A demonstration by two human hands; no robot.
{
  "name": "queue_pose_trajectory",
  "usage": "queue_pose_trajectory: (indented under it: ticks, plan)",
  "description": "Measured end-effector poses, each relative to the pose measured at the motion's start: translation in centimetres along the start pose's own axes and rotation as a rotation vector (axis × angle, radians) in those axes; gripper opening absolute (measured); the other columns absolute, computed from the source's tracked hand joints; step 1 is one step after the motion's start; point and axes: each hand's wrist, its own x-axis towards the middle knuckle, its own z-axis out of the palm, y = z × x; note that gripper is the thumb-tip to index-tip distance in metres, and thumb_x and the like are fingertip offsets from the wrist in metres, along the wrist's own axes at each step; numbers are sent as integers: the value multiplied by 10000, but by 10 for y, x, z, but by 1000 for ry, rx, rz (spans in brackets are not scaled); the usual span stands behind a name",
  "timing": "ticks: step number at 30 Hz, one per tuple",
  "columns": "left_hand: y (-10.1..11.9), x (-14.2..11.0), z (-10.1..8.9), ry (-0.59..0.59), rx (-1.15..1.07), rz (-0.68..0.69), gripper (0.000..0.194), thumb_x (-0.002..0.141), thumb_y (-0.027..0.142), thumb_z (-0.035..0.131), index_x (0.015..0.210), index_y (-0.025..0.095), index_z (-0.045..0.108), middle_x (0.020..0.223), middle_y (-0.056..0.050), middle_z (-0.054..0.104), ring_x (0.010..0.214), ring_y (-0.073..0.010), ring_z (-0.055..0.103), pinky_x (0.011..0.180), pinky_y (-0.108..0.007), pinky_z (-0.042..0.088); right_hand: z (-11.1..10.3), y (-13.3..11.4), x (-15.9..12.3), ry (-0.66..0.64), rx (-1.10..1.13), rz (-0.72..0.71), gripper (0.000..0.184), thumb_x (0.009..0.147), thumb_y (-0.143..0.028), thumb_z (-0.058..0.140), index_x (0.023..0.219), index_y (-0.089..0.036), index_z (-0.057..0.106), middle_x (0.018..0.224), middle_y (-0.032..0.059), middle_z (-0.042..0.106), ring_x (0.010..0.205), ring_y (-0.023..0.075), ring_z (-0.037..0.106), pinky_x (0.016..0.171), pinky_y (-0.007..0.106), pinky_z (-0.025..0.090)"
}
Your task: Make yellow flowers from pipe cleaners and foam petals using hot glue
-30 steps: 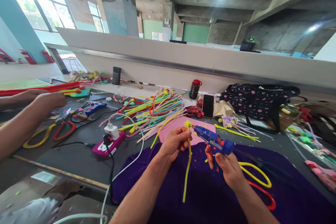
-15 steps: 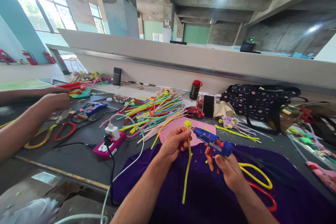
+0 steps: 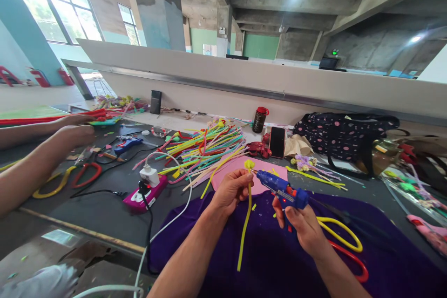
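Between the fingertips of my left hand (image 3: 232,190) is a yellow pipe cleaner (image 3: 245,235). Its long end hangs down over the dark purple cloth (image 3: 206,247), and a small yellow tuft (image 3: 249,164) tops it just above my fingers. My right hand (image 3: 303,223) is wrapped round the handle of a blue glue gun (image 3: 279,187) with a small red light on its side. The gun's nozzle points left, right by the tuft and my left fingertips; I cannot tell whether they touch. Scissors with yellow and red handles (image 3: 340,233) lie beside my right wrist.
A heap of coloured pipe cleaners (image 3: 209,149) lies behind pink paper (image 3: 223,172). A purple power strip (image 3: 146,195) with a white cable stands left. Another person's hands (image 3: 73,137) work far left near more scissors (image 3: 87,174). Behind are a phone (image 3: 277,142), a bottle (image 3: 259,119) and a bag (image 3: 335,139).
The pipe cleaner's hanging end has swung slightly left, while my left hand and the glue gun have barely shifted. The other person's hands have moved about at far left.
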Motion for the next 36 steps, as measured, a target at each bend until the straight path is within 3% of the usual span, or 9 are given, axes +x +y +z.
queue_pose_trajectory:
  ticks: [36]
  plan:
    - [0,0,-1,-22,4,-17,245,656,315,691,656,135,526,519,49,516,326,-2,379,299,-117,198,0,1,0,-5,-17,-6,428,858,-511,389,872,-134,590,560,0,474,503,126,446,493,264,344]
